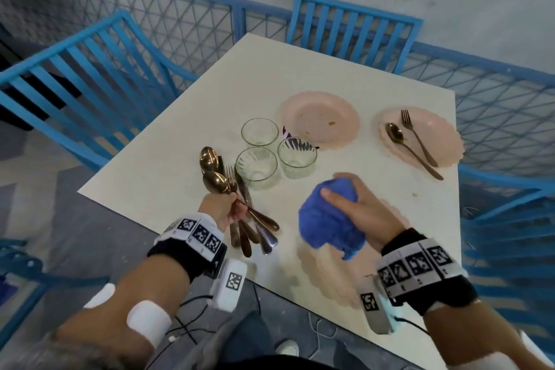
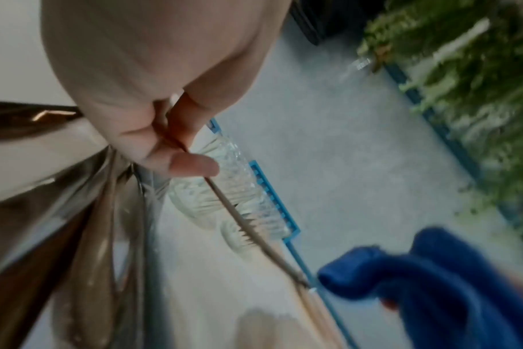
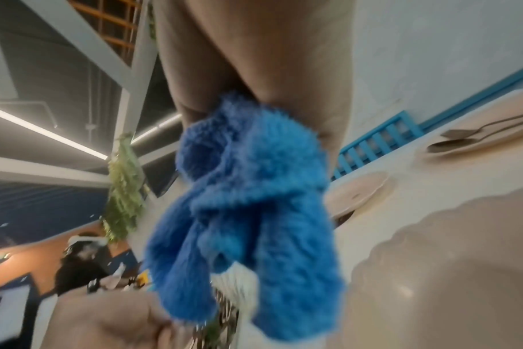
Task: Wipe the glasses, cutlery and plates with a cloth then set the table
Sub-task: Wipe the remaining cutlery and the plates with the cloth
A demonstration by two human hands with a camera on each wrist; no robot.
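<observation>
My left hand (image 1: 235, 204) pinches the handle of a copper spoon (image 1: 216, 182) in a pile of cutlery (image 1: 252, 228) near the table's front left edge; the left wrist view shows the fingers (image 2: 191, 163) closed on the thin handle. My right hand (image 1: 345, 201) grips a bunched blue cloth (image 1: 327, 225) just above a pink scalloped plate (image 1: 327, 276) at the front edge. Three empty glasses (image 1: 256, 167) cluster in the middle. A stained pink plate (image 1: 321, 119) lies behind them. Another pink plate (image 1: 444, 135) at the right carries a spoon (image 1: 395, 132) and a fork (image 1: 417, 137).
The white table (image 1: 270, 75) is ringed by blue slatted chairs at the left (image 1: 90, 69), the far side (image 1: 354, 27) and the right (image 1: 510, 219). A blue mesh fence (image 1: 180, 18) runs behind. A dark purple object (image 1: 286, 132) lies between the glasses and the stained plate.
</observation>
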